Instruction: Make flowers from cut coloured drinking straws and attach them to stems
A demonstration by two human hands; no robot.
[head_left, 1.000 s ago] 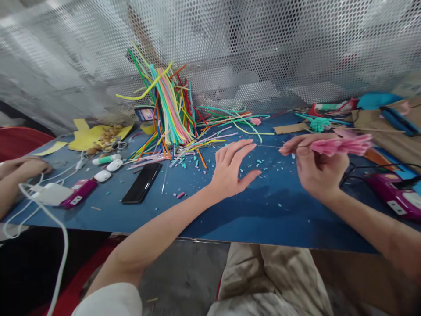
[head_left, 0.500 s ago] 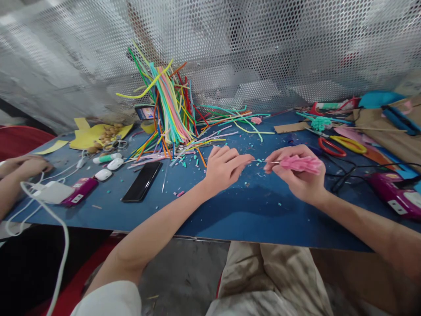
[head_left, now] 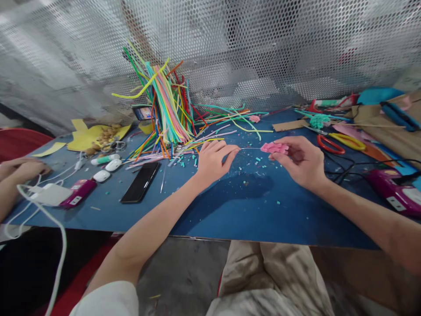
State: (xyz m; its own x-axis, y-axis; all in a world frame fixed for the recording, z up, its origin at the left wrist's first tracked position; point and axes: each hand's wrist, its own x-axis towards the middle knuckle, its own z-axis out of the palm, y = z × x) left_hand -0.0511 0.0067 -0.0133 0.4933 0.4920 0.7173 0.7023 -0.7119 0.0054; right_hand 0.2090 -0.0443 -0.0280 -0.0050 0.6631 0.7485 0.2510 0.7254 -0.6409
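My left hand (head_left: 215, 161) is closed in a pinch, its thumb and forefinger gripping one end of a thin wire (head_left: 250, 148). From there the wire runs level to the right, into a cluster of pink fuzzy pieces (head_left: 273, 148). My right hand (head_left: 301, 160) pinches that pink cluster between thumb and fingers, at its right side. Both hands are raised over the blue table. Small teal and pale clippings (head_left: 258, 159) are scattered beneath them. Any wire inside or beyond the cluster is hidden by my fingers.
A tall bundle of coloured pipe cleaners (head_left: 169, 105) stands behind my left hand. A black phone (head_left: 140, 182) lies left, scissors (head_left: 330, 144) and a purple power strip (head_left: 396, 188) right. Another person's hands (head_left: 26, 169) rest at the far left, near white cables (head_left: 61, 232).
The pink cluster has moved left and now sits at my right fingertips instead of over the palm. My left hand has shifted left, still pinching the wire.
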